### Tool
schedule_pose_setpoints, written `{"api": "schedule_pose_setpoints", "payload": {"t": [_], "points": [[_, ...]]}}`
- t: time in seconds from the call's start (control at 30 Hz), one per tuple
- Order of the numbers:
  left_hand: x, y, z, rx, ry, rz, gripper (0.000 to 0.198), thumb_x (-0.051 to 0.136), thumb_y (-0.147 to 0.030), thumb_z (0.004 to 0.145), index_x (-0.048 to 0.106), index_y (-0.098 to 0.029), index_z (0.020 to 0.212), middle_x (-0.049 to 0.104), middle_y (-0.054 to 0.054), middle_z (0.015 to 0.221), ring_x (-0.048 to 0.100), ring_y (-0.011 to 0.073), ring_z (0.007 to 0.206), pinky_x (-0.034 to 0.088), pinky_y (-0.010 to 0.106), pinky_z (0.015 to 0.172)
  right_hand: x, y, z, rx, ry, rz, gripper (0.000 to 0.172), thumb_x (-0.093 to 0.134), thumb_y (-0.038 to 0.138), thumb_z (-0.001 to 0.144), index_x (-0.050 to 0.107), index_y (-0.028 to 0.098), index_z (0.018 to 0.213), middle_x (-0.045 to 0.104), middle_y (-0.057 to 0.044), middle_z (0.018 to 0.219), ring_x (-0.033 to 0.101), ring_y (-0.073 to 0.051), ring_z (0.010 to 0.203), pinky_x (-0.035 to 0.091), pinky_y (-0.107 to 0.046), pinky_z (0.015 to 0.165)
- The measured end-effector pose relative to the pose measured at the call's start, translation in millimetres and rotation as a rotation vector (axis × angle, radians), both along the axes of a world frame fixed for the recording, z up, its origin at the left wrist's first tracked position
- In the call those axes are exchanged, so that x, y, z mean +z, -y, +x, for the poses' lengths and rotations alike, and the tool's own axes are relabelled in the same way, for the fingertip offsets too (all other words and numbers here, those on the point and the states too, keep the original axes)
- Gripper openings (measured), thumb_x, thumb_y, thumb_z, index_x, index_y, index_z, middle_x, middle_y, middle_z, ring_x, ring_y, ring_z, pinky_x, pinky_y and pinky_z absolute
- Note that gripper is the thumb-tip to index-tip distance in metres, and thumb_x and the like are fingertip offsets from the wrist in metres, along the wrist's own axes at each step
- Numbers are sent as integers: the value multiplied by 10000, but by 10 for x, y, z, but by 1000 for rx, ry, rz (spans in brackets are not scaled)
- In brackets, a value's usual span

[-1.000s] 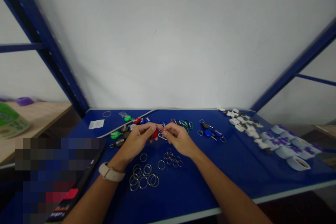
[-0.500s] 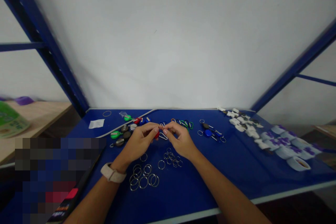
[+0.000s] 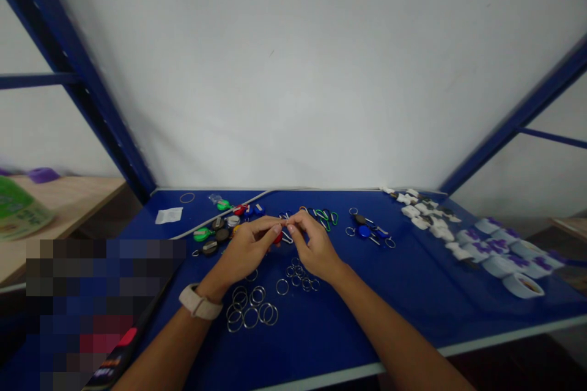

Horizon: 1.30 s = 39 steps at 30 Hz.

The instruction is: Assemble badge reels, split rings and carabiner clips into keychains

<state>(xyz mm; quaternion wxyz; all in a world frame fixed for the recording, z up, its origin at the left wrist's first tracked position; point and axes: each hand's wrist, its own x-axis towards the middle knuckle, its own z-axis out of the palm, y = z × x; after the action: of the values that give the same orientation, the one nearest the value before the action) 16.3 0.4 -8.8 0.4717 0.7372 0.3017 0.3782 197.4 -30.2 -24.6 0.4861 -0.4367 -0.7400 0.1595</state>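
White wall behind a blue steel shelf frame (image 3: pixel 87 98); below it a glossy blue table (image 3: pixel 422 299) with a pale edge, and a wooden table (image 3: pixel 68 208) off to the left. Far right of the blue top: white rolls with purple print (image 3: pixel 518 263) and a row of white clips (image 3: pixel 426 214). Further in, badge reels (image 3: pixel 215 232) and small coloured carabiners (image 3: pixel 325 217) lie scattered. Both forearms reach in from the bottom and angle toward the centre, wrists raised, a pale watch strap (image 3: pixel 200 303) on the left wrist. Left hand (image 3: pixel 245 250) and right hand (image 3: pixel 316 250) nearly meet, fingers curled, fingertips close together. The left seems to pinch a small red plastic piece (image 3: pixel 277 237), partly hidden; the right's grip cannot be told. Steel split rings (image 3: pixel 247 311) lie in loose piles just below the hands.
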Motion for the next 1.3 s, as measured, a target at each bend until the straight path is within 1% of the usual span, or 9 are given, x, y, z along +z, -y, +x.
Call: {"api": "schedule_pose_setpoints", "payload": {"t": [0.13, 0.33, 0.5, 0.6, 0.73, 0.93, 1.07, 1.2, 1.3], "points": [[29, 13, 5, 5, -26, 12, 333, 520, -388, 970, 730, -194, 1139, 715, 91, 1081, 637, 198, 849, 514, 319, 712, 12, 4, -6, -5, 16, 33, 115, 442, 230, 996, 549, 201, 965, 549, -25, 836, 539, -165, 768, 435, -300, 714], [27, 10, 9, 25, -28, 53, 313, 524, -366, 971, 736, -208, 1139, 736, 79, 1047, 644, 208, 899, 492, 409, 922, 18, -2, 8, 3, 37, 64, 112, 440, 223, 1000, 550, 205, 984, 566, -31, 863, 548, -167, 797, 455, -309, 759], [0, -1, 18, 17, -11, 65, 304, 530, -354, 967, 738, -209, 1136, 730, 85, 1122, 653, 220, 985, 483, 411, 965, -6, -13, 18, 3, 59, 85, 103, 445, 221, 999, 547, 211, 1007, 579, -35, 883, 563, -170, 808, 469, -324, 790], [-12, -4, 23, 20, -17, 67, 310, 528, -352, 966, 733, -205, 1147, 728, 90, 1143, 658, 220, 983, 490, 409, 962, -11, -11, 11, -10, 63, 98, 107, 436, 222, 999, 542, 213, 1008, 581, -40, 886, 564, -176, 816, 476, -327, 783], [-6, 11, 38, 12, -26, 91, 301, 518, -338, 973, 734, -217, 1143, 725, 82, 1163, 653, 221, 1035, 474, 407, 995, -7, 0, -6, -32, 66, 96, 115, 422, 212, 1001, 537, 216, 997, 584, -42, 890, 562, -181, 830, 472, -355, 842], [-3, 46, 82, 21, -25, 125, 303, 506, -315, 983, 723, -197, 1159, 733, 84, 1138, 665, 218, 989, 497, 382, 938, 16, 24, -59, -73, 46, 104, 144, 396, 201, 999, 530, 212, 947, 560, -62, 904, 545, -204, 886, 450, -393, 896], [-36, 46, 99, 54, -13, 127, 300, 523, -317, 977, 722, -197, 1166, 736, 83, 1126, 658, 226, 1028, 486, 386, 958, 51, 37, -88, -109, 29, 124, 150, 383, 197, 999, 522, 208, 944, 557, -79, 931, 536, -216, 927, 449, -392, 884], [-52, 30, 74, 107, 10, 62, 306, 557, -341, 952, 727, -187, 1156, 747, 89, 1086, 663, 232, 1008, 503, 391, 926, 85, 27, -55, -108, 16, 127, 153, 391, 199, 1001, 531, 206, 941, 597, -110, 1031, 562, -223, 1011, 457, -390, 892], [-40, 1, 27, 129, 38, -24, 345, 577, -376, 937, 710, -177, 1185, 756, 99, 1065, 680, 218, 905, 537, 359, 805, 98, 11, 7, -101, -5, 82, 147, 408, 212, 1005, 548, 207, 960, 638, -118, 1129, 592, -225, 1071, 459, -397, 921]]}}
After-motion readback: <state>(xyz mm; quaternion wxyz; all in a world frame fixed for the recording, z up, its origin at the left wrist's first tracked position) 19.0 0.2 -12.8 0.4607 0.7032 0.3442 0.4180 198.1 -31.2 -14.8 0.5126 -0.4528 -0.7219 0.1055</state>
